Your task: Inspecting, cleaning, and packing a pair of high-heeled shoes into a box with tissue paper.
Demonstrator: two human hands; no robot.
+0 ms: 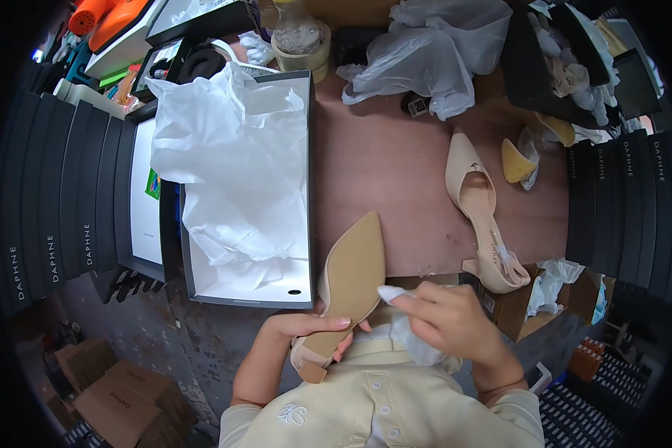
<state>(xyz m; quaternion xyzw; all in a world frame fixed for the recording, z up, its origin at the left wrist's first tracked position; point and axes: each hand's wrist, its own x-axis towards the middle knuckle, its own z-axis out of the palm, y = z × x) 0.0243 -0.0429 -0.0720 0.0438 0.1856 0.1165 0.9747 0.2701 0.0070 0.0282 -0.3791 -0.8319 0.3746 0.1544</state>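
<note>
My left hand (317, 328) grips a beige pointed-toe heeled shoe (355, 265) around its waist, with the tan sole facing up and the toe pointing away from me. Just to the right of that sole, my right hand (448, 317) has a white cloth (393, 294) wrapped over its index fingertip, and more of the cloth hangs below the palm. The cloth tip is beside the sole's edge; whether it touches cannot be made out. A matching beige shoe (474, 194) lies on the table (388, 164) to the right, its strap toward me.
An open shoebox (311, 187) lined with white tissue paper (239, 194) sits at left. Stacks of dark shoeboxes stand on the left (63, 201) and right (626, 201). Clear plastic bags (444, 56) lie at the back. A yellow toe-shaped piece (517, 160) rests by the shoe; a carton (530, 325) stands below.
</note>
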